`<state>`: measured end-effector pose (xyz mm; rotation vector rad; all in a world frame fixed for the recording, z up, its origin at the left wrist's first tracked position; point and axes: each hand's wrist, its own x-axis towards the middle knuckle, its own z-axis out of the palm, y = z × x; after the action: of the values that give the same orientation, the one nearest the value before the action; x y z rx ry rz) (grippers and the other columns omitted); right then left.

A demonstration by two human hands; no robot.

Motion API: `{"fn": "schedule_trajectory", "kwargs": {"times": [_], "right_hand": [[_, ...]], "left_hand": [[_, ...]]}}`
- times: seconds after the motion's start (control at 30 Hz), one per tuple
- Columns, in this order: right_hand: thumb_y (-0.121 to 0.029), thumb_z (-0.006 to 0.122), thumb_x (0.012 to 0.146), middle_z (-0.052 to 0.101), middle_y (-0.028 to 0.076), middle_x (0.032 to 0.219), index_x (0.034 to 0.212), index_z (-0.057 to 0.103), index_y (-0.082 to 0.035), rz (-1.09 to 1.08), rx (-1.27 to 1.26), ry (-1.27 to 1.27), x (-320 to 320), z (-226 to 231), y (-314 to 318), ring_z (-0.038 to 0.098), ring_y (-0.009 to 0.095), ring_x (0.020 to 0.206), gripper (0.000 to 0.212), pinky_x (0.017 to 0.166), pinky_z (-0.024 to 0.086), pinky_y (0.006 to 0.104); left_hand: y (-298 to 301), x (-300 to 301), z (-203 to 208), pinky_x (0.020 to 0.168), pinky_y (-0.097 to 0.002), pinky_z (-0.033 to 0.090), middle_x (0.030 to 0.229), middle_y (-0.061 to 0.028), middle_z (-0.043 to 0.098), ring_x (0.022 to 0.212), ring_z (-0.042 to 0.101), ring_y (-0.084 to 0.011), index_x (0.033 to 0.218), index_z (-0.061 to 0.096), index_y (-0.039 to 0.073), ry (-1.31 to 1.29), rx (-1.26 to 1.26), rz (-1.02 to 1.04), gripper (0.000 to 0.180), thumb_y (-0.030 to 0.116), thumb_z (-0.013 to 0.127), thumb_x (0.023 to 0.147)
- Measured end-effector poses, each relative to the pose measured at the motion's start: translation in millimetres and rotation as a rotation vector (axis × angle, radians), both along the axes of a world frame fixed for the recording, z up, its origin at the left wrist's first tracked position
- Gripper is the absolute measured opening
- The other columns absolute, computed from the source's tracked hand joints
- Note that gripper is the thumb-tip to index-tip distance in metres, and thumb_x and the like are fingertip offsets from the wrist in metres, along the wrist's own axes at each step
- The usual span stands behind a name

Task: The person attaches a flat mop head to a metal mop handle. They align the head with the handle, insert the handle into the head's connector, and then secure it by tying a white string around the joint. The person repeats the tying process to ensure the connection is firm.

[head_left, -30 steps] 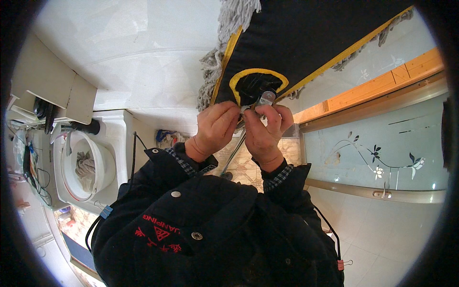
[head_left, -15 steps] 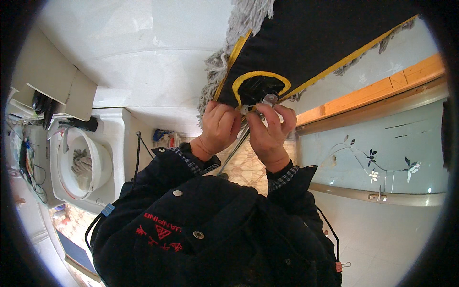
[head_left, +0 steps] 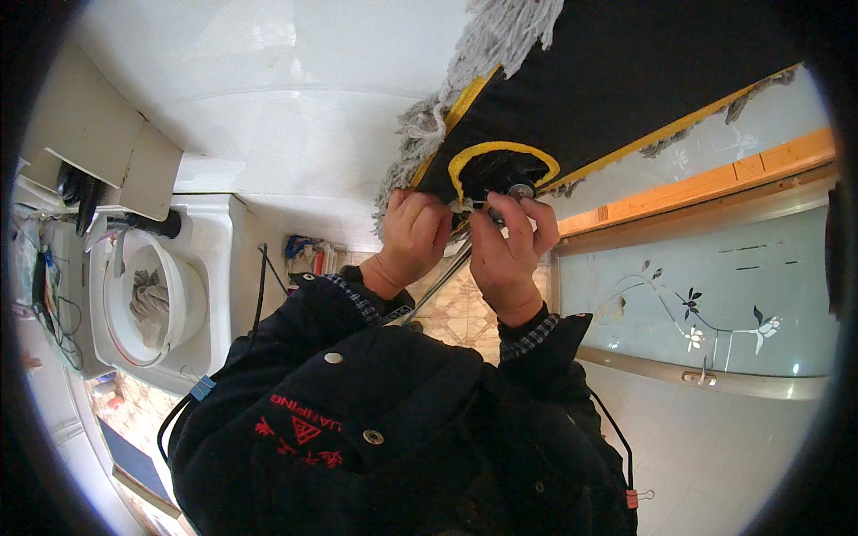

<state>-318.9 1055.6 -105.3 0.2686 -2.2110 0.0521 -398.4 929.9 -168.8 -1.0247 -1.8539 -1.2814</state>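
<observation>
A large dust mop pad (head_left: 617,98) hangs in front of me, black cloth with yellow edging and a grey yarn fringe (head_left: 429,125). At its lower end is a black pocket or opening (head_left: 500,170) with a curved yellow border. My left hand (head_left: 413,237) is closed, its fingers pinching the pad's lower edge left of the opening. My right hand (head_left: 509,250) is closed with bent fingers at the opening's lower right, by a small round shiny fitting (head_left: 521,191). What its fingertips grip is partly hidden. A thin metal rod (head_left: 442,284) runs down between my wrists.
At left, a white sink (head_left: 214,214) holds a white bucket (head_left: 183,304) with a grey cloth inside. A frosted glass door (head_left: 661,295) with a flower pattern stands at right, below an orange-brown wooden strip (head_left: 706,183). Small items (head_left: 313,256) sit low behind my left wrist.
The mop pad has shifted slightly to the right and down in view. My right fingers have closed in around the round fitting; my left hand keeps its pinch.
</observation>
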Motion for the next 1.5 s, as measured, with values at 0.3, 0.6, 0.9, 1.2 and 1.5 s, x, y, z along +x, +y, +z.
{"fn": "schedule_trajectory", "kwargs": {"times": [0.3,0.6,0.9,1.2,1.5], "right_hand": [[-0.004,0.067,0.074,0.060,0.003,0.118,0.084,0.065,-0.010,-0.044,0.030,0.023,3,5,-1,0.043,0.028,0.112,0.012,0.090,0.039,0.0437],[-0.003,0.072,0.075,0.057,0.008,0.122,0.086,0.068,-0.008,-0.020,0.020,-0.020,9,9,-4,0.038,0.031,0.116,0.012,0.097,0.032,0.0397],[-0.004,0.072,0.074,0.054,0.008,0.126,0.088,0.069,-0.008,-0.049,0.034,-0.103,15,15,-6,0.037,0.032,0.118,0.015,0.098,0.032,0.0400],[-0.006,0.071,0.073,0.055,0.009,0.127,0.086,0.068,-0.008,-0.047,0.060,-0.116,13,15,-8,0.036,0.033,0.120,0.014,0.099,0.031,0.0415],[-0.007,0.070,0.076,0.055,0.012,0.124,0.085,0.068,-0.007,-0.057,0.046,-0.125,10,22,-17,0.036,0.034,0.120,0.009,0.100,0.032,0.0426]], "left_hand": [[-1,23,11,0.065,-0.0325,0.047,0.081,-0.0095,0.062,0.072,0.060,-0.0220,0.093,0.061,0.002,-0.664,0.099,-0.199,0.019,-0.006,0.064,0.076],[-6,17,15,0.074,-0.0267,0.047,0.086,-0.0025,0.064,0.078,0.058,-0.0114,0.103,0.065,0.001,-1.649,0.672,-0.851,0.021,0.020,0.058,0.096],[-6,16,18,0.088,-0.0292,0.044,0.099,-0.0023,0.061,0.095,0.057,-0.0135,0.110,0.060,0.007,-1.950,0.875,-1.167,0.017,0.018,0.054,0.099],[1,17,10,0.093,-0.0326,0.046,0.107,-0.0041,0.065,0.101,0.060,-0.0162,0.117,0.060,0.007,-1.904,1.059,-1.345,0.023,0.018,0.052,0.099],[5,16,-11,0.090,-0.0295,0.049,0.120,-0.0069,0.054,0.110,0.058,-0.0179,0.124,0.051,-0.001,-1.584,0.758,-1.281,0.033,-0.003,0.057,0.092]]}}
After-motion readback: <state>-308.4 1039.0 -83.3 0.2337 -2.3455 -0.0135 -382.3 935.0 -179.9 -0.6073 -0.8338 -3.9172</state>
